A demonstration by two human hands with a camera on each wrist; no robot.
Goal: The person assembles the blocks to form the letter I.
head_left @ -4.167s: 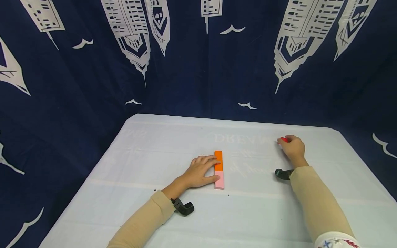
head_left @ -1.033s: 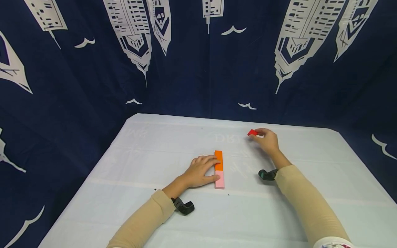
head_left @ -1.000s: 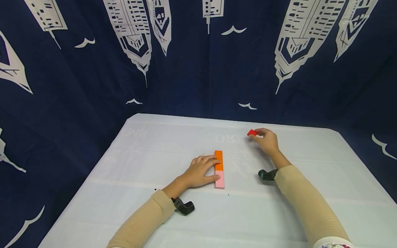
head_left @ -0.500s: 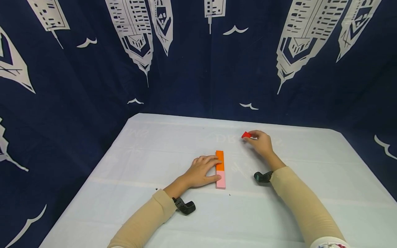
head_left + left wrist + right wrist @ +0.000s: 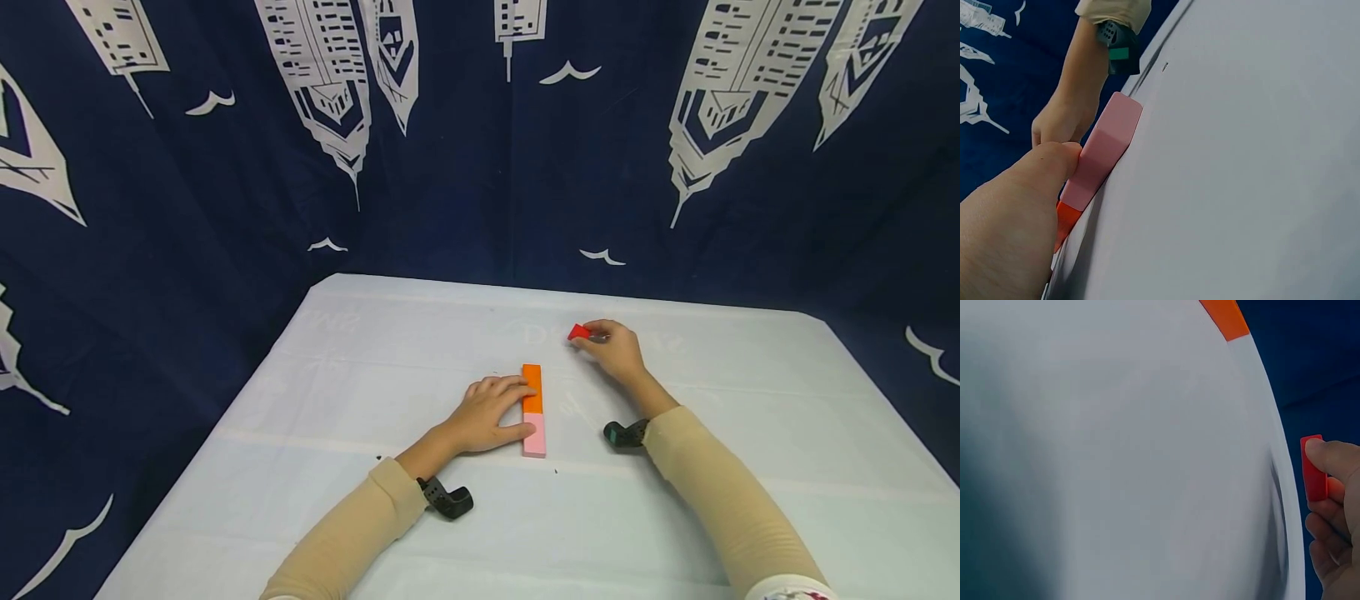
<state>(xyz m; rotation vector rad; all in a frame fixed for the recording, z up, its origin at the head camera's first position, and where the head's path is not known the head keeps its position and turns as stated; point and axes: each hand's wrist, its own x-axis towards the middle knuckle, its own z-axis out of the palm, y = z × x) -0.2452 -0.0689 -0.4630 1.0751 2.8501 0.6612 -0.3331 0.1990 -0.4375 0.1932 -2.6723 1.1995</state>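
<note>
In the head view, my left hand [image 5: 480, 415] rests with spread fingers on two blocks laid end to end. Its fingertips touch the orange block [image 5: 532, 390], and its thumb is on the pink block [image 5: 534, 442]. The left wrist view shows the thumb against the side of the pink block [image 5: 1105, 147], with the orange one beyond. Farther back and to the right, my right hand [image 5: 618, 352] pinches a small red block [image 5: 578, 332] between thumb and fingers. Seen from the right wrist, the red block [image 5: 1314, 467] is narrow, its upper end under the thumb.
A white cloth covers the table [image 5: 420, 517]. Behind it hangs a dark blue curtain [image 5: 450, 183] printed with white buildings and birds. Black wrist devices [image 5: 448, 500] sit on both wrists, and small dark specks dot the cloth.
My right hand has carried the red block leftward from the right side of the table, closer to the orange block. The left hand has stayed on the two blocks.
</note>
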